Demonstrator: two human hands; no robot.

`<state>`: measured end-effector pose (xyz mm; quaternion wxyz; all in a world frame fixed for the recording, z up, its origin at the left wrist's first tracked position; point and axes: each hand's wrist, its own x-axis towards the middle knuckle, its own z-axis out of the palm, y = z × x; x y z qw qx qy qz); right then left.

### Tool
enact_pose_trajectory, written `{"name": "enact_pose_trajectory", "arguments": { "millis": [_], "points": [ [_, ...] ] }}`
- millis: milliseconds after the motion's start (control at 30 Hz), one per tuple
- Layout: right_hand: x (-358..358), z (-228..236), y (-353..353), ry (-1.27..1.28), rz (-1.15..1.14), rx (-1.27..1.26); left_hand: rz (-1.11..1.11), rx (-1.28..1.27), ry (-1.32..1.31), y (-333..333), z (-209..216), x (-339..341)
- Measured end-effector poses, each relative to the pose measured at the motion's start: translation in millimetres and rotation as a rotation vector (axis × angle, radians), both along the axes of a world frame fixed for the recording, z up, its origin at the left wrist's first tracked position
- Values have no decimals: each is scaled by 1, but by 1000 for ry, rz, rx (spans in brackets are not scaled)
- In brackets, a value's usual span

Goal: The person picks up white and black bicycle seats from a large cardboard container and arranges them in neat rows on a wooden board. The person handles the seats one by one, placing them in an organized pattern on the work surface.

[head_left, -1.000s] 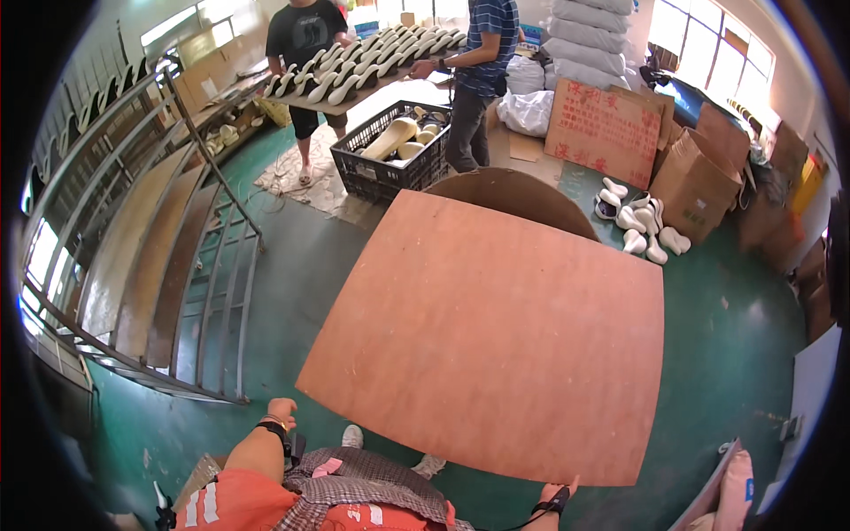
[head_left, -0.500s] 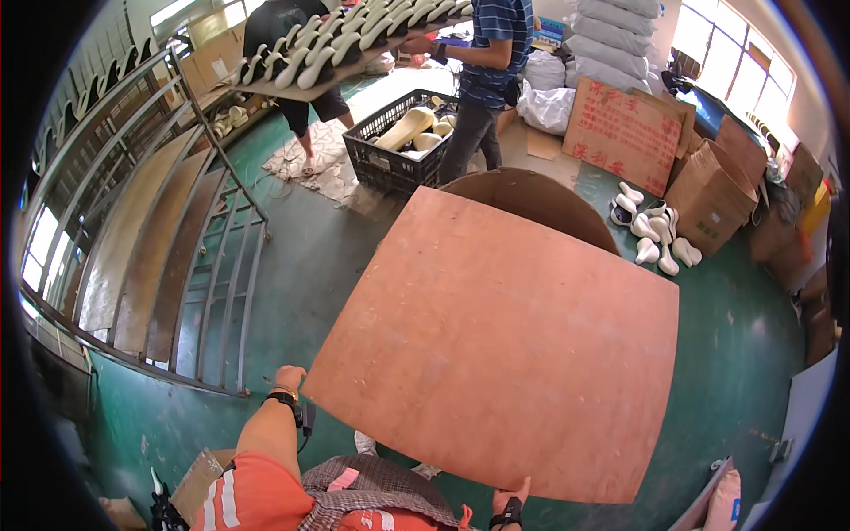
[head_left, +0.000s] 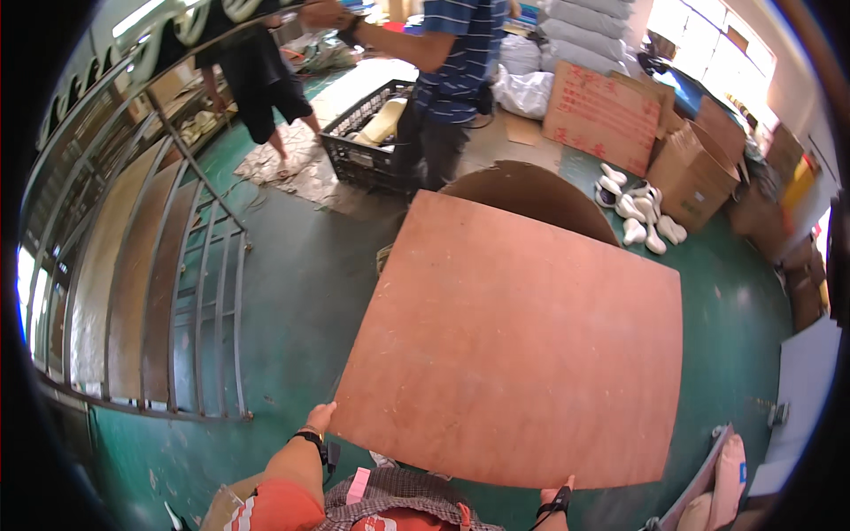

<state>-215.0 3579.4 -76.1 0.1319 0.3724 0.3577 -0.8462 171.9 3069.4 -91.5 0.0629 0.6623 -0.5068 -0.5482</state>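
A large reddish-brown wooden board (head_left: 522, 354) spreads across the middle in front of me. My left hand (head_left: 320, 418) is closed on its near left corner. At the near edge, toward the right, my right hand (head_left: 558, 494) grips the board with the thumb on top; its other fingers are hidden underneath. Beyond the far edge rises the curved brown rim of what looks like a large cardboard piece (head_left: 531, 196), partly covered by the board.
On the left stands a metal rack (head_left: 243, 327) holding boards. Two people, one in a striped shirt (head_left: 460, 62), stand beyond a black crate (head_left: 354, 159). White saddle-shaped pieces (head_left: 633, 208) lie near a cardboard box (head_left: 699, 173) at the right, with stacked sacks (head_left: 584, 35) behind.
The person in the striped shirt and the loaded tray have moved left, bringing the tray to the rack. My view has shifted; both my hands still hold the board.
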Motion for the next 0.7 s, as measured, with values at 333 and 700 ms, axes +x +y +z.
{"name": "enact_pose_trajectory", "arguments": {
  "millis": [333, 700],
  "points": [
    [75, -13, -55, -150, 46, 179, -570, 771, -252, 24, 96, 1],
    [43, 79, -65, -54, -256, 448, 94, 520, 732, 9, 81, -130]
  ]
}}
